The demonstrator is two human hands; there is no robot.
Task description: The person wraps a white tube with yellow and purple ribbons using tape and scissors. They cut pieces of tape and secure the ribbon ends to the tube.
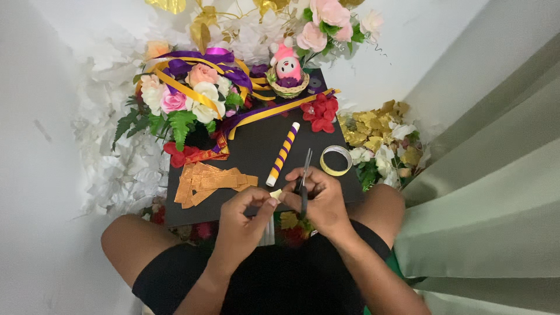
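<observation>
My right hand [322,201] grips black-handled scissors [304,178], blades pointing away from me over a black board [256,153]. My left hand [248,213] pinches a small pale yellow piece [275,193] right beside the scissors; the two hands touch above the board's near edge. A yellow and purple striped stick [283,153] lies just beyond my hands. A roll of yellow tape [336,160] sits to the right of the scissor tips. A pile of orange-gold ribbon strips [207,182] lies on the board's left part.
A bouquet of pink and white fake flowers [185,99] with purple and yellow ribbons covers the board's far left. A pink doll in a small basket [287,74] stands at the back. Red flowers [319,112], gold leaves [376,131] and pale green fabric [490,192] are to the right.
</observation>
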